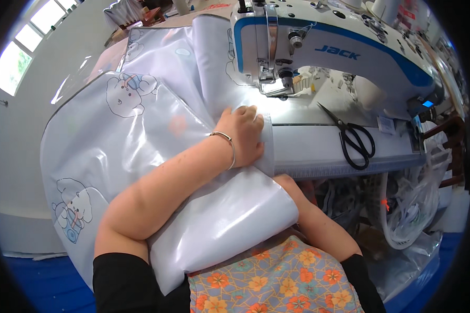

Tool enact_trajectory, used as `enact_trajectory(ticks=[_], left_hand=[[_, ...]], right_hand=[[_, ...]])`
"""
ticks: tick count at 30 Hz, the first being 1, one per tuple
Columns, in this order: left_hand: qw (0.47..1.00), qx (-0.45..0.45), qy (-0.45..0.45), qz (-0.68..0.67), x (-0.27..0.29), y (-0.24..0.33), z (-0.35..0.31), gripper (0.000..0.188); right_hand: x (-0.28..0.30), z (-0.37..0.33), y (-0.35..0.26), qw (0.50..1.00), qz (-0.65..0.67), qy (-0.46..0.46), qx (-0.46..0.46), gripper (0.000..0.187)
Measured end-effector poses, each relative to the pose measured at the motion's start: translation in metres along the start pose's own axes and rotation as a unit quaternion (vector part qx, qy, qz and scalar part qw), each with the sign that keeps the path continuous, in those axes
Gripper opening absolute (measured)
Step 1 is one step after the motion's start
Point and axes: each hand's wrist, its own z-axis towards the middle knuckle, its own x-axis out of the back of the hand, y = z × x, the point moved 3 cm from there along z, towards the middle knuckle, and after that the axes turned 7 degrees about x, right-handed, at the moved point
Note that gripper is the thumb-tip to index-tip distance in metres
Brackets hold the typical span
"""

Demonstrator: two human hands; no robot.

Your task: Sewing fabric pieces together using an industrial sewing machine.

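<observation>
From six o'clock round past nine to twelve spreads the pale bear-print sheet (141, 146); no finished stitching shows, and loose folds suggest plenty is left. Mid-dial, the left grip (239, 133) lies palm-down on it; whether it pinches, I can't tell. The right grip, toward four, is hidden by the sheet, its hold unseen. At one stands the sewing machine (324, 36); at three, scissors (344, 127).
</observation>
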Motion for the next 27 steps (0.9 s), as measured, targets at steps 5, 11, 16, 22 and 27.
enact_trajectory(ticks=[5, 11, 16, 22, 27], left_hand=[[0.996, 0.008, -0.054, -0.077, 0.005, -0.014, 0.024, 0.055], [0.99, 0.097, 0.079, -0.065, -0.006, -0.031, 0.024, 0.06], [0.984, 0.132, 0.088, -0.08, -0.009, -0.031, 0.026, 0.062], [0.991, 0.064, 0.073, -0.088, -0.017, -0.026, 0.019, 0.06], [0.992, 0.052, 0.107, -0.046, -0.022, -0.039, 0.029, 0.049]], right_hand=[[0.018, 0.012, 0.005, 0.972, 0.228, 0.051, 0.002, 0.01], [0.022, 0.023, -0.012, 0.993, 0.107, 0.006, 0.05, 0.023], [0.018, 0.013, -0.011, 0.993, 0.032, 0.09, -0.071, 0.029], [0.02, 0.022, -0.005, 0.978, -0.133, -0.018, 0.162, 0.03], [0.015, 0.032, 0.006, 0.998, -0.041, 0.016, 0.054, 0.028]])
